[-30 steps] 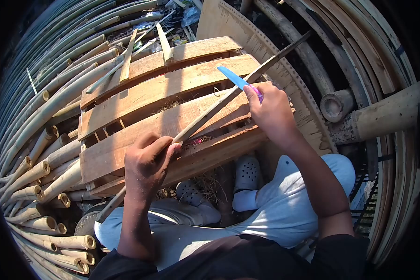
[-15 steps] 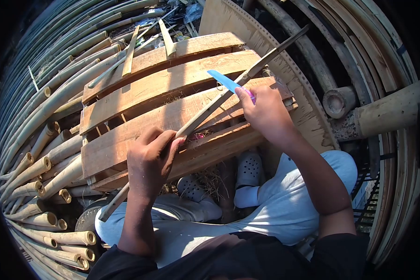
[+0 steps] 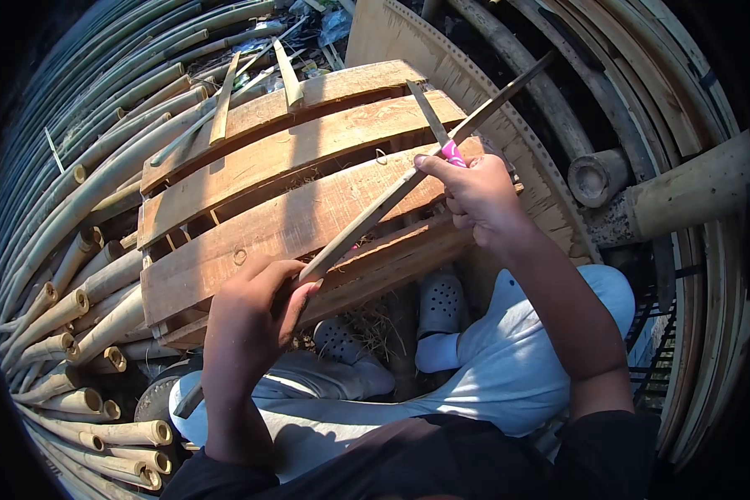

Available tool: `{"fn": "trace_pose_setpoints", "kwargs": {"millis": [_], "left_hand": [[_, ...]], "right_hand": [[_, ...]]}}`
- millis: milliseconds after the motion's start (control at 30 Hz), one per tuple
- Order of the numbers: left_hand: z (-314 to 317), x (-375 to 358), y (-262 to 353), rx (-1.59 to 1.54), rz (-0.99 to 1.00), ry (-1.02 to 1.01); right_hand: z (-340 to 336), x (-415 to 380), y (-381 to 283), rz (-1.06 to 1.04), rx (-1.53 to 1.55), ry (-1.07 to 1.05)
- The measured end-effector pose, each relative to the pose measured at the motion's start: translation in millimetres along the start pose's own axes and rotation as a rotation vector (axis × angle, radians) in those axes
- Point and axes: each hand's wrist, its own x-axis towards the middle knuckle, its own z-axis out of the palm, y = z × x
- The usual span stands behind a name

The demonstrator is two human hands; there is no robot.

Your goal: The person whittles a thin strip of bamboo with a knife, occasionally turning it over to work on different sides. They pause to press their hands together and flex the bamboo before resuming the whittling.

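Note:
A long thin bamboo strip (image 3: 362, 223) slants from the lower left up to the upper right, over a slatted wooden crate (image 3: 287, 218). My left hand (image 3: 254, 312) grips the strip near its lower part, fingers wrapped round it. In my right hand (image 3: 479, 192) is a knife (image 3: 429, 114) with a pink and white handle; its fingers are closed on the handle beside the strip. The blade points up and to the left, close to the strip's upper part. Whether the blade touches the strip, I cannot tell.
Cut bamboo poles (image 3: 83, 225) are stacked along the left. Two loose slivers (image 3: 225, 100) lie on the crate's far edge. A curved perforated board (image 3: 475, 92) leans behind the crate. At the right are a thick bamboo pole (image 3: 692, 198) and long strips.
The knife has turned so its blade points more upward and looks dark instead of blue. My right hand has shifted slightly right and down, and my left hand slightly left and down.

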Motion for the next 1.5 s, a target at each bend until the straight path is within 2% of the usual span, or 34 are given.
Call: {"fn": "trace_pose_setpoints", "kwargs": {"millis": [67, 100, 167, 200, 233, 267, 333, 433, 467, 500, 533, 567, 667, 700, 800, 900, 967, 1033, 1067, 1100, 1167, 1233, 1300, 1333, 1367, 1433, 1500], "left_hand": [[-13.9, -3.8, 7.9, 0.094, -0.185, -0.223], [-13.0, -6.8, 4.2, 0.094, -0.185, -0.222], [-8.3, -12.0, -4.5, 0.208, -0.134, -0.124], [-7.8, -10.8, -4.0, 0.207, -0.136, -0.120], [-7.1, -8.2, -3.2, 0.208, -0.162, -0.033], [-7.1, -5.6, -3.0, 0.210, -0.188, 0.054], [-6.0, -1.4, -6.2, 0.192, -0.185, 0.091], [3.7, 1.6, -20.2, 0.177, -0.185, 0.146], [7.2, 3.3, -26.0, 0.171, -0.117, 0.181], [9.1, 3.9, -28.3, 0.164, -0.051, 0.216], [9.3, 3.9, -27.0, 0.163, -0.051, 0.218], [9.5, 3.3, -25.1, 0.216, -0.023, 0.226], [12.4, 4.4, -25.8, 0.269, 0.021, 0.238], [14.1, 4.5, -27.3, 0.269, 0.037, 0.240], [19.1, 5.0, -28.3, 0.250, 0.072, 0.277], [19.0, 6.8, -29.3, 0.219, 0.051, 0.266], [22.1, 8.6, -33.9, 0.204, 0.062, 0.302], [22.4, 9.3, -35.8, 0.191, 0.069, 0.328], [21.5, 10.6, -33.9, 0.190, 0.090, 0.322], [21.2, 10.9, -32.4, 0.188, 0.110, 0.317], [19.3, 11.1, -33.5, 0.156, 0.070, 0.293], [18.9, 12.1, -34.1, 0.127, 0.040, 0.263], [19.8, 11.2, -34.9, 0.064, -0.026, 0.253], [20.0, 9.8, -34.3, 0.066, -0.032, 0.250], [20.2, 9.4, -32.8, 0.065, -0.037, 0.253], [20.4, 10.4, -33.3, 0.063, -0.039, 0.267], [21.0, 10.1, -37.7, 0.028, -0.052, 0.257]], "right_hand": [[-3.2, 2.3, -0.3, -0.005, 0.015, 0.016], [-5.7, 4.4, -1.3, -0.012, 0.029, 0.031], [-11.5, 11.3, 0.0, -0.031, 0.009, 0.013], [-14.5, 14.3, 1.3, -0.189, -0.214, 0.038], [-17.6, 16.9, 2.5, -0.347, -0.439, 0.062], [-21.6, 19.3, 3.9, -0.349, -0.441, 0.059], [-29.6, 23.0, 6.3, -0.399, -0.538, 0.011], [-36.8, 25.7, 7.3, -0.490, -0.658, 0.047], [-35.7, 24.0, 6.3, -0.489, -0.657, 0.047], [-32.6, 20.5, 3.2, -0.467, -0.691, 0.155], [-28.1, 17.3, -0.4, -0.445, -0.724, 0.263], [-17.4, 8.1, 1.3, -0.447, -0.726, 0.262], [8.0, -16.1, 15.1, -0.454, -0.715, -0.080], [4.8, -13.4, 12.9, -0.450, -0.711, -0.078], [-13.2, 11.6, 0.0, -0.525, -0.684, 0.235], [2.5, -5.7, 22.1, -0.598, -0.726, 0.139], [5.1, -9.7, 21.7, -0.587, -0.725, 0.150], [-13.5, 2.3, 5.7, -0.445, -0.713, 0.131], [-21.6, 17.2, 10.6, -0.536, -0.712, 0.230], [-16.0, 12.2, 15.6, -0.532, -0.716, 0.227], [6.0, -7.3, 27.0, -0.528, -0.709, 0.094], [7.0, -9.2, 25.6, -0.561, -0.693, 0.151], [-15.2, 5.5, 4.8, -0.399, -0.695, 0.137], [-20.7, 13.6, 2.2, -0.451, -0.687, 0.221], [-15.1, 10.3, 8.1, -0.447, -0.689, 0.216], [8.2, -5.6, 20.8, -0.442, -0.770, 0.063], [12.6, -8.6, 23.6, -0.523, -0.701, 0.109]]}}
